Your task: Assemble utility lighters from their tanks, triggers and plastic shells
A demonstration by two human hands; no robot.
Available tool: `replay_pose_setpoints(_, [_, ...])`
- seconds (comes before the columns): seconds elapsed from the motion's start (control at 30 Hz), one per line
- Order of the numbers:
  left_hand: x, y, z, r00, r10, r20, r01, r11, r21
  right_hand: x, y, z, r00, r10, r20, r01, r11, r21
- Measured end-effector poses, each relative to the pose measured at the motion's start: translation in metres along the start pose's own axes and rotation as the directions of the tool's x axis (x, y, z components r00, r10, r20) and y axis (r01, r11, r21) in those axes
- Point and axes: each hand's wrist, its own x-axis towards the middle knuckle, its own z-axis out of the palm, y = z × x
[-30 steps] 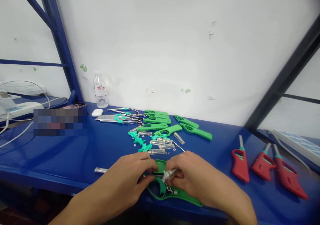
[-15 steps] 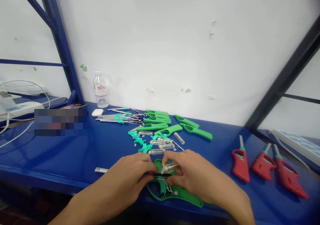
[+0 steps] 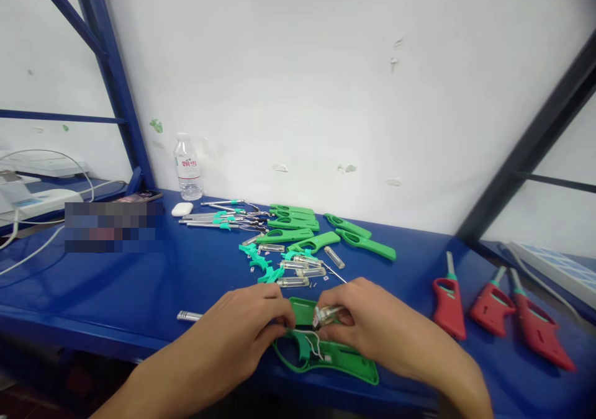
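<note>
My left hand [image 3: 246, 319] is closed with fingertips pinching the front end of an opened green lighter casing [image 3: 347, 366] at the table's near edge. A metal lighter tube [image 3: 189, 316] pokes out to the left from beneath that hand. Inside the casing lie a teal trigger [image 3: 302, 347] and a white wire [image 3: 317, 344]. A second green casing half [image 3: 302, 309] shows just behind, partly covered by fingers. My right hand [image 3: 361, 319] grips a clear fuel tank [image 3: 329, 313] between thumb and fingers, above the casing's middle.
Several clear tanks [image 3: 311, 272] and teal triggers [image 3: 258, 259] lie ahead. Beyond them are green casing halves [image 3: 365, 244] and metal tubes with wires [image 3: 212, 218]. Red lighters [image 3: 449, 307] lie at right. A water bottle [image 3: 189, 167] and white case [image 3: 182, 209] stand back left.
My right hand has shifted slightly right with the tank, away from the left fingertips, uncovering more of the wire and casing. The left hand has hardly moved.
</note>
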Motion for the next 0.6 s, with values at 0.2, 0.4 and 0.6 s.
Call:
replay_pose_setpoints(0.2, [0.0005, 0.0033, -0.0015, 0.999, 0.039, -0.005, -0.039, 0.999, -0.005, 0.0010, 0.0017, 0.0029, 1.000, -0.028, 0.000, 0.028, 0.999, -0.038])
replay_pose_setpoints(0.4, [-0.0010, 0.0040, -0.0025, 1.000, 0.027, -0.007, -0.027, 1.000, 0.001, 0.0020, 0.0000, 0.0013, 0.998, -0.048, -0.035, 0.048, 0.999, -0.015])
replay_pose_setpoints(0.6, [-0.0013, 0.0037, -0.0027, 0.999, 0.038, -0.017, -0.038, 0.999, -0.002, -0.0022, 0.0002, -0.0036, 0.998, -0.043, 0.035, 0.042, 0.999, 0.027])
